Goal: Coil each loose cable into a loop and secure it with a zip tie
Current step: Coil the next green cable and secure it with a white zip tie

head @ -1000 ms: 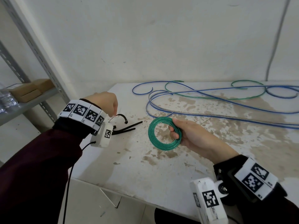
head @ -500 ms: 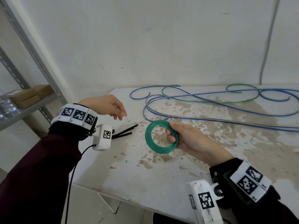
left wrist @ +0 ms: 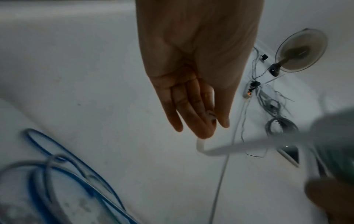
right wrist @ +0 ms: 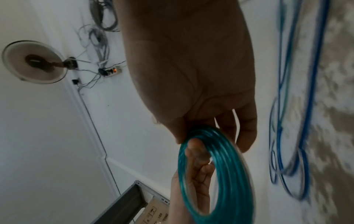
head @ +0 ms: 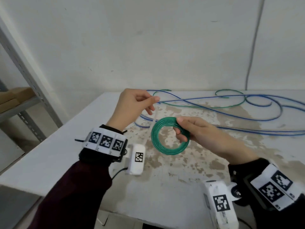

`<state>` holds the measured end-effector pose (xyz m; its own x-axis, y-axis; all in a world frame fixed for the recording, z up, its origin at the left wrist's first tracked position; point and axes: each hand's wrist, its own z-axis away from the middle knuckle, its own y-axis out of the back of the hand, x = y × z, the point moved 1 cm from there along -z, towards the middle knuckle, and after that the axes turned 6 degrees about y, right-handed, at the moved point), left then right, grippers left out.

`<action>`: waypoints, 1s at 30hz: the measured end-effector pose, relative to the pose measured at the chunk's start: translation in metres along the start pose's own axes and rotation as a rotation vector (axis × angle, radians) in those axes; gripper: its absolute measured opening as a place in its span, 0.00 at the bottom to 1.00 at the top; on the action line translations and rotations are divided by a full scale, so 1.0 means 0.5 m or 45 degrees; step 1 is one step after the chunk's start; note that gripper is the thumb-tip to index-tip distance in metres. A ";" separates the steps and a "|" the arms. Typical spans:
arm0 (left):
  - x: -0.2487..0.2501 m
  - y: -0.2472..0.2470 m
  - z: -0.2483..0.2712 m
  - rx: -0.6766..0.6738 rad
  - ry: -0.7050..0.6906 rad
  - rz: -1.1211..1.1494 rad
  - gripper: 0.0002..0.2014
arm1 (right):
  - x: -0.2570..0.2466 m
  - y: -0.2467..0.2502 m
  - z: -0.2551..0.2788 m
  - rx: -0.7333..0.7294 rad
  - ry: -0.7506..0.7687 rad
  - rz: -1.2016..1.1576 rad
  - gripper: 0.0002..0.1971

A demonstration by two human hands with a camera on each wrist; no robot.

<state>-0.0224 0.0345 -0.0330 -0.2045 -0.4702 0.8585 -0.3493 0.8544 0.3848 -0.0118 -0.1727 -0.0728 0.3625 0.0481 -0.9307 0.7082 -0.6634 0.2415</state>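
The left hand (head: pixel 132 106) is up off the table (head: pixel 49 156) now. A sec ago it was down low by the black ties near the table's left edge; now it's higher and closer to the coil, w/ a thin white zip tie (head: pixel 149 128) pinched between thumb and first finger. The other fingers are loosely curled. The tie hangs down from the pinch toward the left side of the coil; it's blurry, so I can't tell if it touches yet. In the left wrist view the tie (left wrist: pixel 226 149) bends out from under the fingertips (left wrist: pixel 205 130) toward the right.

So I think picking up the tie is done, and the next bit is poking it through the ring and round the strands.

The green coil (head: pixel 170 135) is in the middle, held up a bit over the table. It hasn't really moved. It's a neat round ring, many thin shiny turns packed tight, no tie on it yet. The right hand (head: pixel 198 133) clamps its right side, thumb on top, fingers through the hole. The right wrist view shows the same grip on the coil (right wrist: pixel 216 174).

Behind, on the right, the blue cables (head: pixel 231 113) and a thin green cable (head: pixel 198 105) lie loose, not coiled yet
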 end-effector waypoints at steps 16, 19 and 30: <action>0.047 -0.284 -0.002 0.038 0.122 0.380 0.13 | 0.025 0.222 0.147 -0.132 -0.169 0.143 0.20; 0.034 -0.296 0.004 0.005 0.191 0.481 0.13 | 0.038 0.222 0.157 -0.146 -0.191 0.106 0.19; 0.015 -0.290 0.027 -0.140 0.144 0.405 0.06 | 0.047 0.212 0.154 -0.208 -0.193 0.267 0.18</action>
<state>0.0143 -0.0958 -0.0869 -0.1822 -0.1543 0.9711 -0.1826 0.9757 0.1208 0.0249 -0.2994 -0.0905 0.4253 -0.1975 -0.8832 0.7199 -0.5176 0.4624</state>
